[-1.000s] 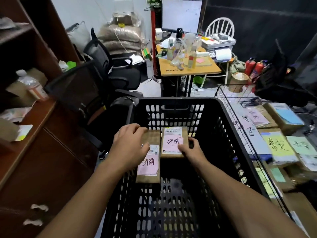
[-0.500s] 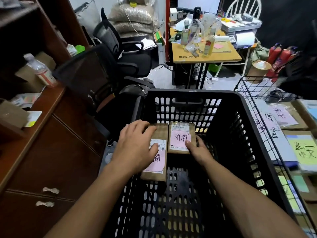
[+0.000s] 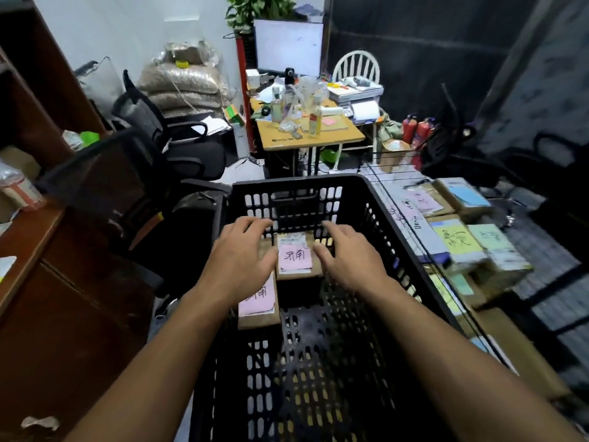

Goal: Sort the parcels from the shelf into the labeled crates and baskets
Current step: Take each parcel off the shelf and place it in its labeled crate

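Note:
Two brown parcels with pink handwritten labels lie side by side inside a black slotted plastic crate [image 3: 376, 218]. The left parcel [image 3: 258, 303] is partly covered by my left hand [image 3: 240, 261], whose fingers are spread and straight above it. The right parcel [image 3: 295, 258] lies between my hands, its label fully visible. My right hand [image 3: 349, 256] hovers just to its right with relaxed, extended fingers and grips nothing. Whether either hand touches a parcel I cannot tell.
A wire basket [image 3: 398, 180] to the right holds several parcels with pink, yellow, green and blue labels [image 3: 455, 240]. A brown wooden shelf unit [image 3: 47, 250] stands at left. Black office chairs [image 3: 178, 148] and a cluttered desk [image 3: 312, 132] lie beyond the crate.
Both hands have let go of the parcels and lifted with fingers spread. The parcels stay in the crate. The camera has tilted up.

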A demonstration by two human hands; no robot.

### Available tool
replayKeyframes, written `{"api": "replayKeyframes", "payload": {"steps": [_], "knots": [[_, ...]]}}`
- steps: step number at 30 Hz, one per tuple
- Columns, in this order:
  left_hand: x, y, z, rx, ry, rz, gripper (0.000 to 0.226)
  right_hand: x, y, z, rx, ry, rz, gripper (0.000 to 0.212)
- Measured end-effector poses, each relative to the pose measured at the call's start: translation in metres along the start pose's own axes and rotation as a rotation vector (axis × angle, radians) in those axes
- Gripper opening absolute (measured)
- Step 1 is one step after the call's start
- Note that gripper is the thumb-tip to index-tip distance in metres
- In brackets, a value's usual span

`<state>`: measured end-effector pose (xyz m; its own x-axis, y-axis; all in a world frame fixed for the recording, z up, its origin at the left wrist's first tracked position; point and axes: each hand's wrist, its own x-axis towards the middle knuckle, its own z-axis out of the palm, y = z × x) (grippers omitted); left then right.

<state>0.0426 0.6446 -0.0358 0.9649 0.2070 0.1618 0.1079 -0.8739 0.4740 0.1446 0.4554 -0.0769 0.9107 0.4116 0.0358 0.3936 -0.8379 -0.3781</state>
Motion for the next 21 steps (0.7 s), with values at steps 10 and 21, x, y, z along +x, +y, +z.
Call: {"api": "replayKeyframes", "payload": {"steps": [10, 21], "knots": [[-0.002, 0.102, 0.022, -0.153, -0.014, 0.241, 0.06, -0.128, 0.061, -0.086, -0.249, 0.379, 0.085, 0.06], [-0.07, 0.29, 0.103, -0.189, -0.237, 0.728, 0.056, -0.333, 0.17, -0.132, -0.363, 0.441, 0.649, 0.055]]}}
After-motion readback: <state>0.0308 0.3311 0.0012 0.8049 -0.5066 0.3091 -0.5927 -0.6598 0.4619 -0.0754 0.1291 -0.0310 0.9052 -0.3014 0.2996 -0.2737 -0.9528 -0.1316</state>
